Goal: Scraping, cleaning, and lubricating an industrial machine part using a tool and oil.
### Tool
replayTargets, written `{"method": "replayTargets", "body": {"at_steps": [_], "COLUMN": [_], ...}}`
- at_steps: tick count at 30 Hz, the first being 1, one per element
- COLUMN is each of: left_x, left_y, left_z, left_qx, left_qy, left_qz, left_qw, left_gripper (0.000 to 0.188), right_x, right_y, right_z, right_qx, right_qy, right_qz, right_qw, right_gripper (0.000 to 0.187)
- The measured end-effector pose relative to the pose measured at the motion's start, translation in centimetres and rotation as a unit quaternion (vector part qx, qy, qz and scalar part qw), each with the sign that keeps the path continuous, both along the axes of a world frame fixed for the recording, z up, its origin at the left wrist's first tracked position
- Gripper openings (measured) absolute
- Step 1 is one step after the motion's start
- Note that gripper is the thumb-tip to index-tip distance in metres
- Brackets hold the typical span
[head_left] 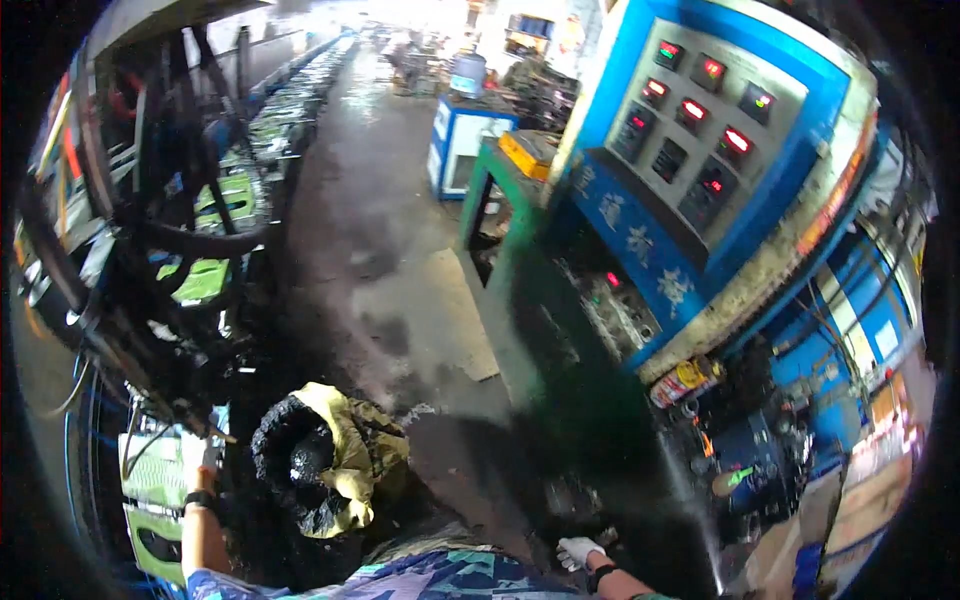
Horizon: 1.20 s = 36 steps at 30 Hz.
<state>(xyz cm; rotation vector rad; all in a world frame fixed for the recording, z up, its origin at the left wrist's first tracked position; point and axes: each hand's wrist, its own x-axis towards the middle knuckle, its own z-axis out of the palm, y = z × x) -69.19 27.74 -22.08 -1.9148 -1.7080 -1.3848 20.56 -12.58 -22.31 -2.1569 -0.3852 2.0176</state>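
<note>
My left hand, in a pale glove with a dark wristband, reaches forward at the left beside the machine. It is nearest to a light green panel with a ridged face. The fingers blur into the bright parts there, so I cannot make out whether they hold anything. Low on the right hangs my right hand, in a white glove with a dark band at the wrist. Its fingers are loosely bent and apart, with nothing seen in them. Between my arms stands a yellow sack with its rim rolled back, coated in glossy black inside.
Dark hoses and a machine frame crowd the left, with more green panels along a line. On the right rises a blue control cabinet with lit displays. A green stand, a water jug and a cardboard sheet lie ahead.
</note>
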Motion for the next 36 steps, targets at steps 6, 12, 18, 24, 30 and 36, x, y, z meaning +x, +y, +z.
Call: {"method": "replayTargets", "body": {"at_steps": [6, 12, 18, 24, 30, 36], "left_x": [4.2, 12.9, 1.2, -0.5, -12.1, 1.4], "left_y": [1.7, -0.7, -3.9, -6.9, -14.1, -14.2], "left_z": [1.1, 8.2, 10.3, -2.2, -0.5, -0.3], "left_qx": [-0.073, -0.145, -0.264, -0.202, -0.378, -0.522], "left_qy": [0.034, 0.064, 0.099, -0.339, -0.272, -0.185], "left_qz": [-0.034, -0.001, 0.058, 0.234, 0.168, 0.103], "left_qw": [0.996, 0.987, 0.958, 0.888, 0.869, 0.826], "left_gripper": [0.024, 0.029, 0.036, 0.042, 0.047, 0.053], "right_x": [0.3, -1.3, -1.6, -2.8, -1.4, -0.7], "right_y": [0.0, 2.3, 5.1, 7.7, 6.6, 5.6], "right_z": [2.0, 2.4, 1.9, 0.7, -0.3, -0.6], "right_qx": [0.011, 0.018, 0.054, 0.060, 0.062, 0.034], "right_qy": [-0.029, -0.037, -0.031, -0.013, 0.020, -0.007], "right_qz": [0.014, 0.040, 0.015, 0.022, -0.015, -0.045], "right_qw": [0.999, 0.998, 0.998, 0.998, 0.998, 0.998], "right_gripper": [0.038, 0.037, 0.034, 0.035, 0.032, 0.032]}}
